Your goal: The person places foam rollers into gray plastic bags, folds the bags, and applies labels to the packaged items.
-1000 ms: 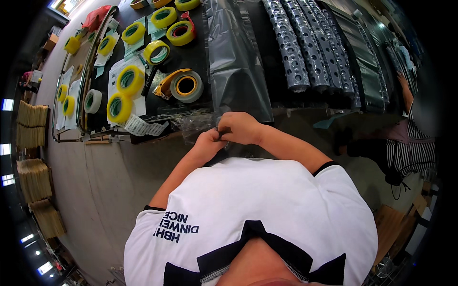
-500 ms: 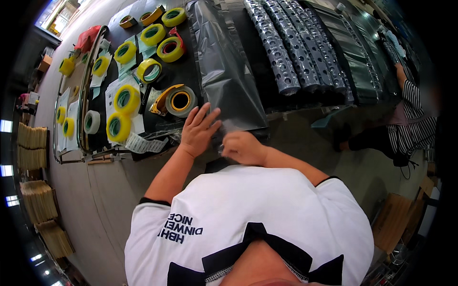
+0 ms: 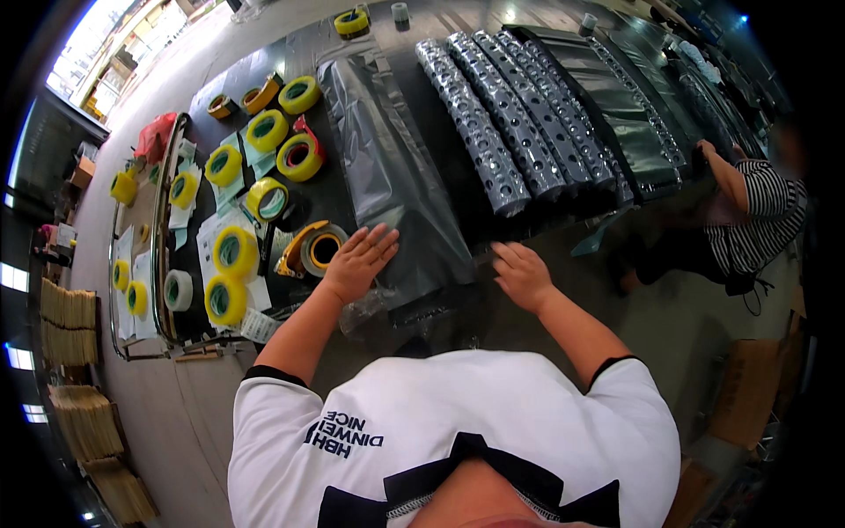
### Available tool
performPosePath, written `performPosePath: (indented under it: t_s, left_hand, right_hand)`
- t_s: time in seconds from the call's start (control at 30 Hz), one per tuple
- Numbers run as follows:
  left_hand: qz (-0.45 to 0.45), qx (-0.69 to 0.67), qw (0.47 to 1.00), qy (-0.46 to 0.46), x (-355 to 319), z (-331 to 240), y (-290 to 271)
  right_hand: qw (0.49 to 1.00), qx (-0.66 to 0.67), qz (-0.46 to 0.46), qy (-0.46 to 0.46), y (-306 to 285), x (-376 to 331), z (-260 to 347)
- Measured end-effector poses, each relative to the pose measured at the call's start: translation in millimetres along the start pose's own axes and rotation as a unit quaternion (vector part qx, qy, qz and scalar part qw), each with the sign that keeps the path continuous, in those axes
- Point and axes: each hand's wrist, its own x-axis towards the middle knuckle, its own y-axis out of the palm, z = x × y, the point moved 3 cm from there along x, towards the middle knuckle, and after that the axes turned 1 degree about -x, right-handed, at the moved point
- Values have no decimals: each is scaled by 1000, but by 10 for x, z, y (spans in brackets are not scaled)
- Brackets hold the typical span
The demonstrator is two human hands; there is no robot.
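A long, flat, dark grey plastic bag [image 3: 387, 167] lies on the black-topped table, its near end at the front edge. My left hand [image 3: 361, 262] rests on the bag's near left side, palm down, fingers stretched out. Just off its near right corner is my right hand [image 3: 522, 275], fingers curled together; a small pale blur shows at the fingertips, too faint to name. Crumpled clear film [image 3: 361, 312] hangs below my left hand. To the left of that hand lies a yellow tape dispenser [image 3: 304, 249] with a roll in it.
Several yellow tape rolls [image 3: 235, 251] and paper sheets cover the table's left part. Perforated, shiny wrapped tubes [image 3: 475, 132] lie to the right, beside more dark plastic sheets [image 3: 590, 88]. A person in a striped shirt [image 3: 770, 202] stands at the right. Cardboard stacks [image 3: 70, 321] line the left.
My right hand has moved rightward, away from my left hand, to beside the bag's near right corner. My left hand has come down flatter on the bag. The view has shifted.
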Motion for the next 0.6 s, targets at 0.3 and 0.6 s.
performPosePath:
  t_s: [0.3, 0.6]
  left_hand:
    - [48, -239, 969, -41, -96, 128, 100]
    - [-257, -363, 728, -522, 339, 330, 163]
  right_hand:
    - [932, 230, -61, -272, 35, 1019, -54]
    - [859, 398, -171, 274, 310, 1824, -217]
